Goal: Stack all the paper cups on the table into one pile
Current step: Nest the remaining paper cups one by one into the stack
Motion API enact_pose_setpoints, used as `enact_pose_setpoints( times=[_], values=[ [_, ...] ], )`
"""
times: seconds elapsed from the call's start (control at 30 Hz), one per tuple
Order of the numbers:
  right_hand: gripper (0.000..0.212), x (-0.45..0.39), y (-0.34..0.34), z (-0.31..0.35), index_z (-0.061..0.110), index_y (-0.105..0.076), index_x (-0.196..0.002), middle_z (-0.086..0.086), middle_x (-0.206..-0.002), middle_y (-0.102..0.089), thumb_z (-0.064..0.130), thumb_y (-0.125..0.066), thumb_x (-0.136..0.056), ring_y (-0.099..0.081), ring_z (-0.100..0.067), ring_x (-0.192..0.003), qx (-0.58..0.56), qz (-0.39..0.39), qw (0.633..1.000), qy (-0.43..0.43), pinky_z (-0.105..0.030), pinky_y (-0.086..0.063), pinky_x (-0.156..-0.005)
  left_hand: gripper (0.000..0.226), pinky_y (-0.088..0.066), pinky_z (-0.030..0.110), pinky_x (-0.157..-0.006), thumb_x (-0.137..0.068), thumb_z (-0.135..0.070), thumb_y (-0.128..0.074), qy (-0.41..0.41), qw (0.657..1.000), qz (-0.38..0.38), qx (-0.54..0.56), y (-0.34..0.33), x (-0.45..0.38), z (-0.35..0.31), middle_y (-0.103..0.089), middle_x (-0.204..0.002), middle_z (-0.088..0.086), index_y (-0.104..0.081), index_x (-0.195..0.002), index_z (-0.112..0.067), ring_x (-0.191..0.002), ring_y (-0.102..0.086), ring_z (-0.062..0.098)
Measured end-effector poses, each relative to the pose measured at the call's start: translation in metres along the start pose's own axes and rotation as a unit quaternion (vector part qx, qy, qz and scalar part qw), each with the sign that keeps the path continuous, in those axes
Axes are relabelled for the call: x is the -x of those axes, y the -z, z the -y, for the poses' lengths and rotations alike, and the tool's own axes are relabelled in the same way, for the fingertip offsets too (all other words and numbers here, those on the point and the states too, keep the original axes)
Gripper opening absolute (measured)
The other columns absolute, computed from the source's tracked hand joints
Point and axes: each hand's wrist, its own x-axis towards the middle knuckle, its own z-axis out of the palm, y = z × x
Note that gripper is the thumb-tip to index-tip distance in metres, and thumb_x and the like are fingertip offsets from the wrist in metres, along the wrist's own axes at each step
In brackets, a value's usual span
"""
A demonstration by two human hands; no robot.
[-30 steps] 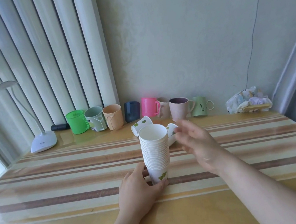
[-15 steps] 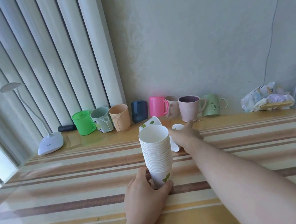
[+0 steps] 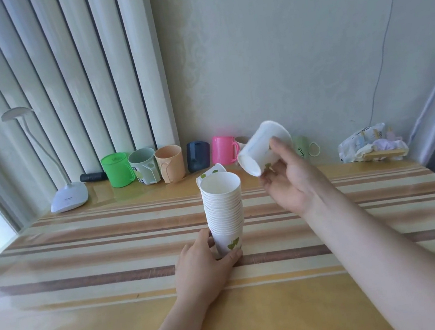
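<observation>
A: The right hand [image 3: 284,180] pinches a single white paper cup with a green leaf print [image 3: 262,147], thumb on one side and fingers on the other, up in the air toward the far edge of the tabletop [image 3: 85,271]. The cup is tipped, its open mouth facing down and to the left.

B: And the left hand [image 3: 204,269]?

A: Curled round the foot of the tall pile of nested white paper cups [image 3: 224,212], which stands near the middle of the tabletop. The top cup of that pile looks empty, plain white inside.

B: What could go wrong?

A: The held cup is sideways, so I judge it has to be turned base-down before it drops in. If it comes in tilted, its rim could catch the pile's top rim and push the column over; the pile is tall and narrow, gripped only at the bottom. Squeezing thin paper too hard could also dent the cup so it jams.

B: Is that the last one?

A: No. Another leaf-print paper cup lying on its side [image 3: 210,172] is just behind the pile, partly hidden. A reach past the pile could clip it.

B: Other containers?

A: A row of coloured plastic mugs [image 3: 170,163] along the far edge, against the wall. I cannot tell what, if anything, is in them.
</observation>
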Motion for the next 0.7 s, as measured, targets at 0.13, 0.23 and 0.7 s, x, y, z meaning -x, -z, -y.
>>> enact_pose_setpoints(
  times=[0.13,0.23,0.7],
  values=[
    [0.036,0.016,-0.03,-0.002,0.017,-0.066,-0.13,-0.001,-0.107,-0.075,0.01,-0.075,-0.096,-0.069,-0.024,-0.104,0.105,0.055,0.992,0.037,-0.035,-0.053,-0.082,0.05,-0.051,0.039,-0.083,-0.081,-0.068,-0.073,0.002,1.0,0.007,-0.008,0.003,0.002,-0.002,-0.071,-0.123,-0.026,-0.057,-0.119,-0.04,-0.113,-0.06,0.015],
    [0.041,0.024,-0.034,-0.015,0.018,-0.074,-0.123,-0.003,-0.11,-0.078,-0.002,-0.08,-0.088,-0.072,-0.022,-0.105,0.216,0.09,0.968,0.093,-0.039,-0.057,-0.089,0.049,-0.053,0.04,-0.084,-0.08,-0.068,-0.073,0.003,1.0,0.006,-0.008,0.004,0.003,-0.003,-0.071,-0.122,-0.026,-0.057,-0.118,-0.041,-0.112,-0.06,0.014],
    [0.108,0.026,-0.008,-0.041,0.043,-0.04,-0.161,0.012,-0.144,-0.068,0.026,-0.094,-0.069,-0.064,-0.015,-0.132,0.428,0.12,0.884,0.142,-0.049,-0.054,-0.114,0.056,-0.05,0.029,-0.082,-0.075,-0.076,-0.07,-0.004,1.0,-0.012,0.019,0.0,0.001,0.001,-0.066,-0.113,-0.032,-0.054,-0.119,-0.047,-0.109,-0.057,0.005]
  ],
)
